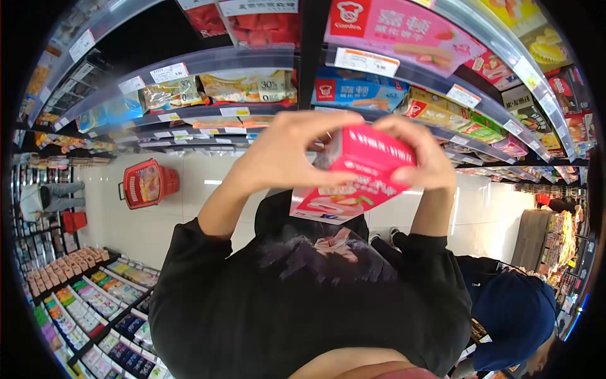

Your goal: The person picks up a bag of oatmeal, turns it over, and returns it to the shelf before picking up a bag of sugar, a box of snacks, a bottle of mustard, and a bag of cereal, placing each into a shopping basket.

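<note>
A red and pink box of biscuits (363, 180), with white lettering and a food picture on its front, is held up before my chest, tilted. My left hand (293, 155) grips its left side, thumb across the front and fingers over the top edge. From the right, my right hand (420, 155) closes round the upper corner, its thumb on the front face. The far side of the box is hidden, and the lettering is partly smeared.
Ahead, shelves carry a pink wafer box (404, 31), a blue wafer box (360, 91) and bagged snacks (246, 87). On the floor at left stands a red shopping basket (148, 183). A person in dark blue (514, 309) is at lower right; another person (47, 197) stands far left.
</note>
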The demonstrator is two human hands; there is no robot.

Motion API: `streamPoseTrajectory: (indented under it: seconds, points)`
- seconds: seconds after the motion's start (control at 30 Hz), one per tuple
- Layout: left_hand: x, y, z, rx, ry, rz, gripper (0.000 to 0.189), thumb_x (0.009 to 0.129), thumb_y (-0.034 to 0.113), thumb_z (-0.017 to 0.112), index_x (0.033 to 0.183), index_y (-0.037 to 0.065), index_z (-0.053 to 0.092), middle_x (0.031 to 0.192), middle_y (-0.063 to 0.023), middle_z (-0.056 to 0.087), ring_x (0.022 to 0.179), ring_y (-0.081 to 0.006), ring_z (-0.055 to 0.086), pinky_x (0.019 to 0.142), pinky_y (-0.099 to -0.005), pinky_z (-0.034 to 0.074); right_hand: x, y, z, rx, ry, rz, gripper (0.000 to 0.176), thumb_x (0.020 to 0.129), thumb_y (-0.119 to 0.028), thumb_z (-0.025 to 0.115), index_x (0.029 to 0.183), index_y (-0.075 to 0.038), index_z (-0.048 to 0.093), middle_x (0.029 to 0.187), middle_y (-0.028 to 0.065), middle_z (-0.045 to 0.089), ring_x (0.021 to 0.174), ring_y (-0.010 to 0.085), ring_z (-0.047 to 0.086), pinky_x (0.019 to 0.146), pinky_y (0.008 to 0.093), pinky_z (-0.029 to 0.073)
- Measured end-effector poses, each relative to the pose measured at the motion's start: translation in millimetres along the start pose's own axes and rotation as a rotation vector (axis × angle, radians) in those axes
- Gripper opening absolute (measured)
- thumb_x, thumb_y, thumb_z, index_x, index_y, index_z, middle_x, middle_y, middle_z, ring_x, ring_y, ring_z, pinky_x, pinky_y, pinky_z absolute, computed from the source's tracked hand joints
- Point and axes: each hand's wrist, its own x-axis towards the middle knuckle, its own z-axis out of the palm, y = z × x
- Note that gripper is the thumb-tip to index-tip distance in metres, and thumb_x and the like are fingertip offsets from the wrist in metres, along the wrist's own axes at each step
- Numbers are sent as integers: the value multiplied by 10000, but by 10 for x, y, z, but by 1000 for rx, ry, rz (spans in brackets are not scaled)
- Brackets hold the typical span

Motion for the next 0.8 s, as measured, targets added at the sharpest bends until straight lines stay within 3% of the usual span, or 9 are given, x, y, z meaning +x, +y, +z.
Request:
streamPoseTrajectory:
  seconds: [0.03,0.13,0.23,0.3,0.37,0.43,0.47,0.53,0.8]
  points:
    - [-18,-27,-3,-18,63,-37,622,597,209,773,1139,65,503,922,-107,620,825,-163,610,651,-293,517,-47,130,-89,94,84,-152,695,657,-489,650,1116,-8,447,992,160,572,872,250,594,766,337,457]
    - [-55,-170,72,-425,443,21,566,679,177,716,1144,8,442,983,-136,588,877,-154,586,725,-281,496,-263,261,-346,393,219,-133,978,629,-675,572,1212,68,318,1151,232,463,1042,277,511,875,392,419]
    - [-61,-332,298,-731,713,63,451,777,152,609,1114,21,340,1005,-112,530,885,-147,564,770,-281,477,-540,486,-332,474,384,-169,1051,592,-708,573,1254,54,279,1240,225,385,1139,278,430,921,397,380]
    - [44,-352,561,-971,790,46,412,801,152,580,1100,50,317,1012,-89,504,890,-136,551,762,-279,479,-811,629,-227,617,717,-131,1193,506,-687,656,1319,42,175,1330,154,299,1248,260,286,1023,399,260]
    - [188,-285,779,-1134,778,-6,351,835,135,530,1098,79,305,1045,-80,480,931,-139,531,786,-301,471,-949,619,-225,520,742,-307,1085,554,-576,711,1300,38,218,1296,145,349,1202,253,358,988,392,322]
    - [308,-272,895,-1181,710,-32,367,831,126,535,1095,64,287,1070,-88,467,925,-142,531,810,-307,458,-1001,479,-237,254,1077,-122,834,671,-366,715,1260,36,282,1224,129,423,1103,229,457,909,348,402]
    - [372,-300,947,-1198,690,-38,367,831,126,535,1095,64,287,1070,-88,467,925,-142,531,810,-307,458,-1069,491,-311,59,960,-249,583,765,-187,633,1213,39,336,1149,115,474,1000,195,515,827,298,443]
    - [472,-337,1085,-862,666,165,470,781,110,615,1127,38,306,1095,-111,445,950,-154,517,825,-300,441,-1326,712,-498,98,1045,-205,544,772,-156,615,1205,38,348,1135,113,478,988,192,515,839,307,430]
    - [1119,-45,1498,-99,592,242,660,587,94,781,1176,-1,497,1038,-127,438,940,-199,476,749,-296,433,-1644,852,-1109,276,1161,-441,611,780,-185,609,1270,21,308,1251,139,412,1179,258,386,1010,437,255]
